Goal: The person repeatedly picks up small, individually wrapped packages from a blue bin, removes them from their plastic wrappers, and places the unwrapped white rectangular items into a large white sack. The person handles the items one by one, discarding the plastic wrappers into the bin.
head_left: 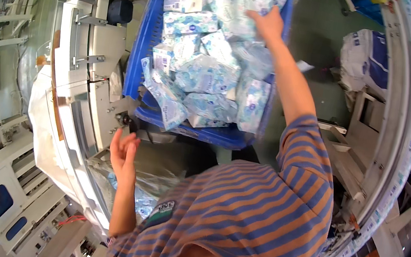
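A large blue plastic crate (pixel 137 58) is heaped with soft packs in white, pale blue and green floral wrap that look like tissue packs. At its far right my right hand (pixel 268 25) grips the right edge of one tissue pack (pixel 244 13), the thumb across its face and the other fingers partly hidden. My left hand (pixel 125 156) is raised off the crate's near left corner, fingers apart and nothing in it. Nearest to it in the crate lies a crumpled floral pack (pixel 167 98), slanting over the near left side.
Left of the crate runs a pale machine frame (pixel 109 43) with metal brackets and a black knob (pixel 120 10). Clear plastic bagging (pixel 156 166) lies below my left hand. To the right are a white-and-blue sack (pixel 364 59) and a long curved rail (pixel 408 107).
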The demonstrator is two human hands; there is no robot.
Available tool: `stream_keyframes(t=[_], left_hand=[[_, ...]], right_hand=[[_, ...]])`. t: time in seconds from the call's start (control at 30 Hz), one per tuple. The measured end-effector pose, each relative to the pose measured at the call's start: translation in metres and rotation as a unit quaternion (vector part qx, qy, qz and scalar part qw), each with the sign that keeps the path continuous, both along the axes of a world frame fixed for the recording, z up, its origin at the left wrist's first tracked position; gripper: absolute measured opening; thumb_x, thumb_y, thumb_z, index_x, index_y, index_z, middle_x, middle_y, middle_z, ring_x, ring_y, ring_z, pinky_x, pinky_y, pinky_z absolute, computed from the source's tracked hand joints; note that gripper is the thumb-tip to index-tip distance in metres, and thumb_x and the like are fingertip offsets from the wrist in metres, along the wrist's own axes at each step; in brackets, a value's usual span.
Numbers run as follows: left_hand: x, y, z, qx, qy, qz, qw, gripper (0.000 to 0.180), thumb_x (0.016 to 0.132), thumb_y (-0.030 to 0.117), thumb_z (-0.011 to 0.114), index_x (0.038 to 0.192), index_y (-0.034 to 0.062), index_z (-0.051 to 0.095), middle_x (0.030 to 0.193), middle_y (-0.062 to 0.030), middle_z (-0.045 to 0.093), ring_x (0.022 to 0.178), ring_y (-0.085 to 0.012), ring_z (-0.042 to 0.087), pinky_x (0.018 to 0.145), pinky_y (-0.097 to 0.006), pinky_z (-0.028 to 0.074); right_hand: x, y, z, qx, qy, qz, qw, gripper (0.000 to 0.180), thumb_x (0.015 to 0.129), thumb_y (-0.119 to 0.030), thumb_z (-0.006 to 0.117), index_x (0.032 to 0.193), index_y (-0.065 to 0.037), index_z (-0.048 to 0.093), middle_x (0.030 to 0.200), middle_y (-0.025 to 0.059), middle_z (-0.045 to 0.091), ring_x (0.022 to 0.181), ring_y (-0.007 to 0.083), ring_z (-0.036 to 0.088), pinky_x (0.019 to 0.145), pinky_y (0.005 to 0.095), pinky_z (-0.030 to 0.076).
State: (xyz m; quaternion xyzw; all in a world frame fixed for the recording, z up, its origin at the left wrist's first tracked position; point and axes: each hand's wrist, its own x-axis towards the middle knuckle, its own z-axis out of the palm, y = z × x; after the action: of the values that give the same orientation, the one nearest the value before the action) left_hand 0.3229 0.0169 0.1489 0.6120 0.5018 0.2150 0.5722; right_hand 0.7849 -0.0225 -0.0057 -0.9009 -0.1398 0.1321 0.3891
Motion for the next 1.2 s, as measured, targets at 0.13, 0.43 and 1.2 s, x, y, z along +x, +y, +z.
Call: stream_keyframes(t=[0.13, 0.43, 1.2], left_hand=[[0.069, 0.003, 0.005, 0.058, -0.145, -0.061, 0.986, 0.050, 0.086, 0.011, 0.051, 0.129, 0.0020, 0.027, 0.112, -0.0143, 0.050, 0.102, -0.0218, 0.051, 0.087, -0.034, 0.041], [0.060, 0.007, 0.054, 0.163, -0.170, -0.171, 0.957, 0.065, 0.071, 0.012, 0.066, 0.123, -0.0026, 0.030, 0.115, -0.0141, 0.043, 0.103, -0.0215, 0.046, 0.087, -0.033, 0.038], [-0.014, -0.026, 0.030, 0.304, -0.112, -0.182, 0.928, 0.026, 0.068, 0.011, 0.064, 0.090, 0.0050, 0.050, 0.090, -0.0088, 0.049, 0.091, -0.0217, 0.047, 0.082, -0.035, 0.034]], right_hand=[[-0.089, -0.021, 0.109, 0.316, 0.398, 0.084, 0.857, 0.052, 0.069, -0.021, 0.068, 0.108, 0.006, 0.046, 0.098, 0.0126, 0.057, 0.088, 0.0186, 0.056, 0.075, 0.0284, 0.045], [-0.270, -0.037, 0.190, 0.455, 0.359, 0.293, 0.760, 0.066, 0.074, -0.026, 0.067, 0.125, 0.001, 0.034, 0.108, 0.0107, 0.052, 0.100, 0.0159, 0.049, 0.085, 0.0287, 0.039], [-0.319, -0.052, 0.190, 0.404, -0.049, 0.229, 0.884, 0.062, 0.068, -0.023, 0.071, 0.117, 0.000, 0.041, 0.100, 0.0142, 0.057, 0.091, 0.0209, 0.056, 0.078, 0.0308, 0.044]])
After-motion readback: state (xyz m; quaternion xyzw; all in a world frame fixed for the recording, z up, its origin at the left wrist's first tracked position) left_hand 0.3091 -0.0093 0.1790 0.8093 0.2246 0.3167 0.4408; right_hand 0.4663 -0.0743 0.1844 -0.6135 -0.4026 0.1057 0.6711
